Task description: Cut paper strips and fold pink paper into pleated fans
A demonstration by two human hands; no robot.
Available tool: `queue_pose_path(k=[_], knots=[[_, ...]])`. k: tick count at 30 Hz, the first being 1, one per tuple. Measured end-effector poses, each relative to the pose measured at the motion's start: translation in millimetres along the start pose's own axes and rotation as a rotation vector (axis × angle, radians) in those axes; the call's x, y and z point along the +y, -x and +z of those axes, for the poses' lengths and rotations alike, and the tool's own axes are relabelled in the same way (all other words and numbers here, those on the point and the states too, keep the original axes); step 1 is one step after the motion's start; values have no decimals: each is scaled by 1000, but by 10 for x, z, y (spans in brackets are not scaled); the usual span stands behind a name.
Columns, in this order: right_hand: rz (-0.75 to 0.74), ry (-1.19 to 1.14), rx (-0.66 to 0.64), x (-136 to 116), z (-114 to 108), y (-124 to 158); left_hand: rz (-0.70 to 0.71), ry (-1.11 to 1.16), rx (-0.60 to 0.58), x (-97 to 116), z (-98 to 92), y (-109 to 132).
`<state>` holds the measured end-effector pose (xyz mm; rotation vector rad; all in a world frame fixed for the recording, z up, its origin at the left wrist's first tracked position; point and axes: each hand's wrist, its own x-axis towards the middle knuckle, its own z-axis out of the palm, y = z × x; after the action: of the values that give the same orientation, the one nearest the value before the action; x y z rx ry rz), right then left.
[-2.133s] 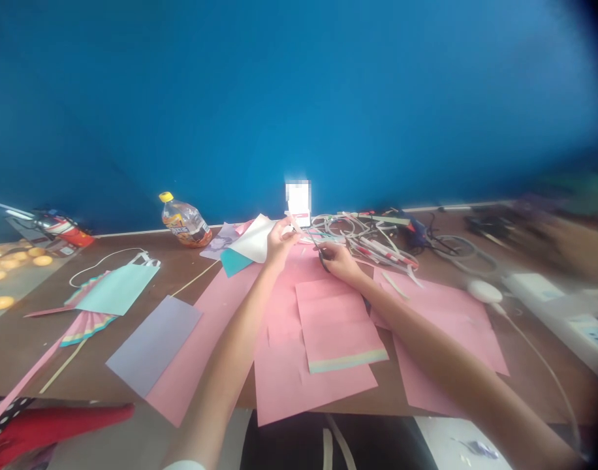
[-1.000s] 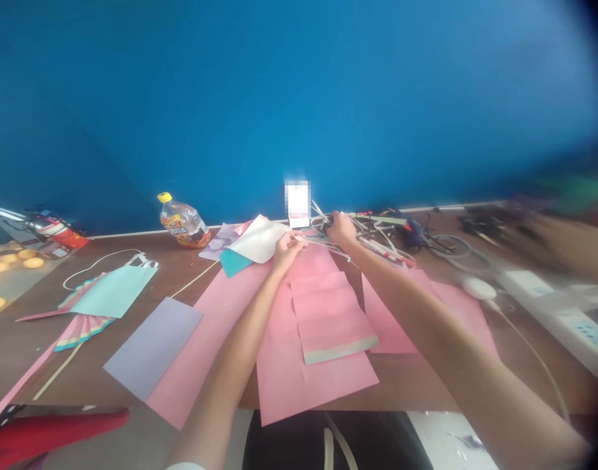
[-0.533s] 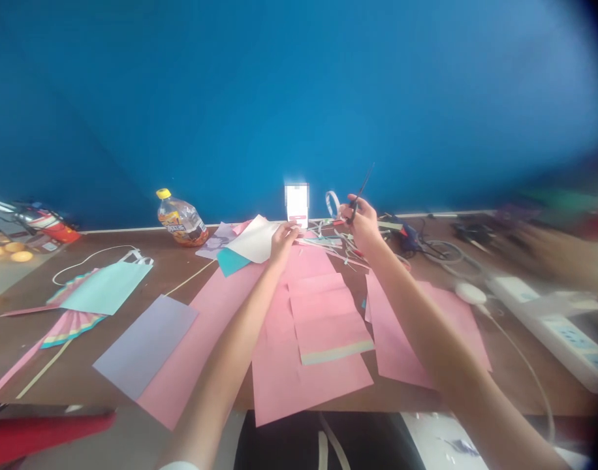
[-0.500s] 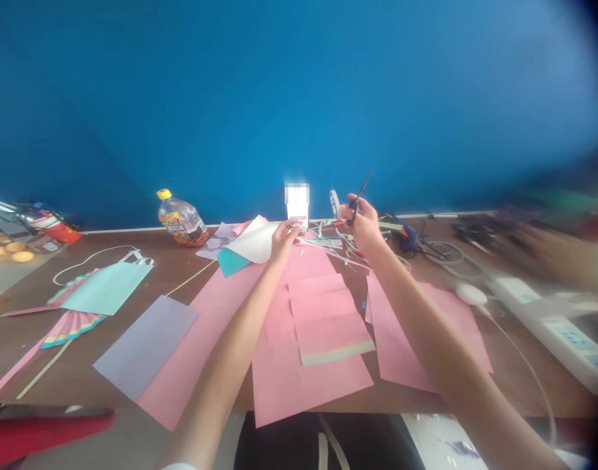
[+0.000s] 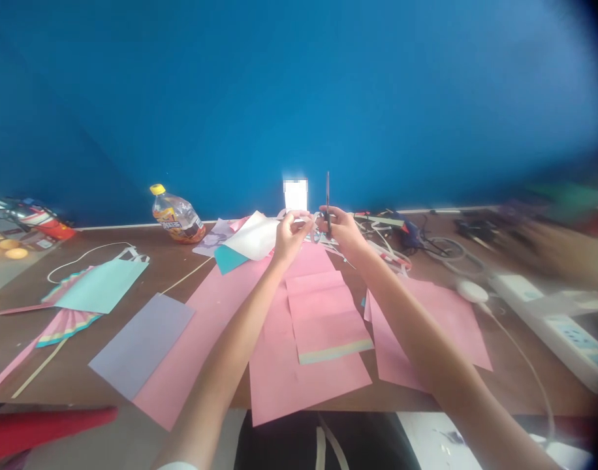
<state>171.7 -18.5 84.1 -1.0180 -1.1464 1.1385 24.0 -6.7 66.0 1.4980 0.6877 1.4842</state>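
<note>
My right hand (image 5: 342,230) is closed on a pair of dark scissors (image 5: 327,196), blades pointing straight up above the far middle of the table. My left hand (image 5: 288,234) is raised close beside it. Its fingers pinch a small white piece that I cannot make out. Both hands hover over a stack of pink paper sheets (image 5: 323,313), one folded with a pale stripe along its near edge. A white and teal sheet (image 5: 247,240) lies just left of my left hand.
On the brown table (image 5: 25,352) are a bottle lying down (image 5: 174,219), a teal paper bag (image 5: 100,287), a folded fan (image 5: 64,323) and a lavender sheet (image 5: 142,343). Paper strips and cords (image 5: 387,245), a glue gun (image 5: 410,230) and a power strip (image 5: 563,320) are on the right.
My right hand went to the strips at the back and lifted the scissors. It has come back left beside my left hand, blades now upright. My left hand rose slightly.
</note>
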Motion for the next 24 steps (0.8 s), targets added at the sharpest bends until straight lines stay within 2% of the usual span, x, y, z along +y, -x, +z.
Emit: queue_pose_path(k=[5, 14, 18, 24], knots=[[30, -3, -33, -46, -12, 13, 23, -35, 4, 12, -11, 2], [6, 69, -185, -84, -80, 44, -11, 5, 50, 5, -37, -13], [11, 99, -164, -80, -52, 68, -28, 38, 108, 34, 18, 8], [-64, 61, -161, -41, 2, 78, -45, 190, 248, 35, 89, 40]])
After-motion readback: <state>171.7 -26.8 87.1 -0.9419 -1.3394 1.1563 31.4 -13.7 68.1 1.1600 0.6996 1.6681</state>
